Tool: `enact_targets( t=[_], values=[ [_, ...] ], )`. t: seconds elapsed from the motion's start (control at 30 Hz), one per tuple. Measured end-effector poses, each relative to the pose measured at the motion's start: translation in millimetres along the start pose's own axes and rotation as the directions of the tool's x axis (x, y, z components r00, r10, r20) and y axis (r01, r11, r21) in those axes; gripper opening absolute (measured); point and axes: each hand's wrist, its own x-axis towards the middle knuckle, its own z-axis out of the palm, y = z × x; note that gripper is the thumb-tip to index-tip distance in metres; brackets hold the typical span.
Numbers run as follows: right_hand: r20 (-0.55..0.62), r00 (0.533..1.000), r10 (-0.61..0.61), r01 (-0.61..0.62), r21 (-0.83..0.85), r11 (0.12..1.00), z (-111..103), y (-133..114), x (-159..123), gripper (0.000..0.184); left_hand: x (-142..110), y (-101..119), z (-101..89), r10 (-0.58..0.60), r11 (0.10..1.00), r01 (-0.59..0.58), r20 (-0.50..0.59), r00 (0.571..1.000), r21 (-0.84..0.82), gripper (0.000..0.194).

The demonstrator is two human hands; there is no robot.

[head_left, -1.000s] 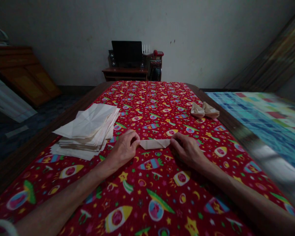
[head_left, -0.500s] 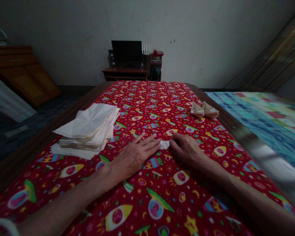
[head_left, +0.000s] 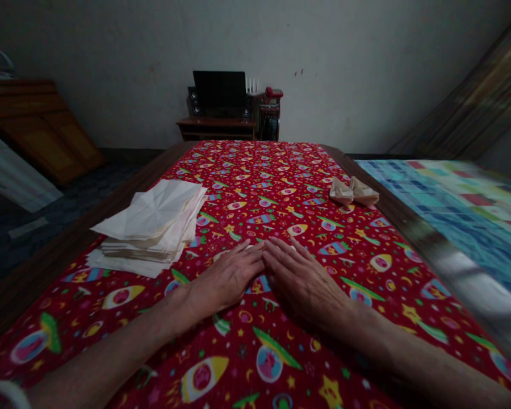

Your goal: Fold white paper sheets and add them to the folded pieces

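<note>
Head view: two bare hands meet over a slip of pale paper [head_left: 295, 244] at the middle of a table [head_left: 68, 250], on a red cloth [head_left: 255, 182] printed with rockets and stars. The left hand [head_left: 232, 272] and right hand [head_left: 304, 278] lie palm down, fingers stretched out and tips touching or nearly so; neither grip is clenched, and both rest over the paper rather than pinching it. Only slivers of it show past the fingers, so its shape and folds cannot be told. It looks very light and should crease readily, tear if tugged hard, and slide or lift easily on the soft cloth, so flat fingertips suit pressing it, and a thumb-and-finger pinch at each end seems the surest hold for lifting. To the left sits a loose pile [head_left: 153, 227] of similar sheets, the top one marked with creases radiating from its centre; to the far right are small folded shapes [head_left: 352, 191], whose hollow forms would probably crush under a firm squeeze.
</note>
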Motion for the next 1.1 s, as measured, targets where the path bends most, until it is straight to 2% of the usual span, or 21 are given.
enact_targets(
  t=[0.13,0.27,0.4,0.57,0.77,0.93,1.0,1.1],
  values=[
    [0.115,0.993,0.035,-0.039,0.034,0.999,2,-4,-4,0.061,-2,-2,2.7,-0.010,1.000,0.010,0.012,1.000,-0.013,0.064],
    [0.142,0.989,0.044,-0.051,0.047,0.998,-2,4,-12,0.065,-3,-1,3.3,-0.030,0.999,0.030,0.026,0.999,0.016,0.069],
    [0.133,0.988,0.077,-0.082,0.032,0.996,-6,7,-17,0.059,-7,1,0.6,-0.052,0.998,0.051,0.036,0.998,0.025,0.075],
    [0.151,0.984,0.093,-0.095,0.007,0.995,-9,7,-17,0.053,-16,0,-1.2,-0.095,0.995,0.095,-0.012,0.995,0.042,0.064],
    [0.130,0.987,0.100,-0.099,-0.015,0.995,-8,9,-21,0.048,-26,-2,-3.3,-0.117,0.989,0.121,-0.056,0.992,0.084,0.062],
    [0.096,0.989,0.115,-0.115,-0.004,0.993,-10,11,-26,0.043,-30,-4,-4.6,-0.097,0.990,0.105,-0.086,0.992,0.095,0.056],
    [0.069,0.989,0.134,-0.136,0.023,0.990,-9,12,-25,0.040,-28,-7,-4.1,-0.083,0.994,0.090,-0.115,0.990,0.062,0.054],
    [0.011,0.989,0.148,-0.148,0.108,0.983,-7,17,-20,0.033,-19,-14,-2.8,-0.105,0.994,0.099,-0.243,0.964,-0.039,0.044]
  ],
)
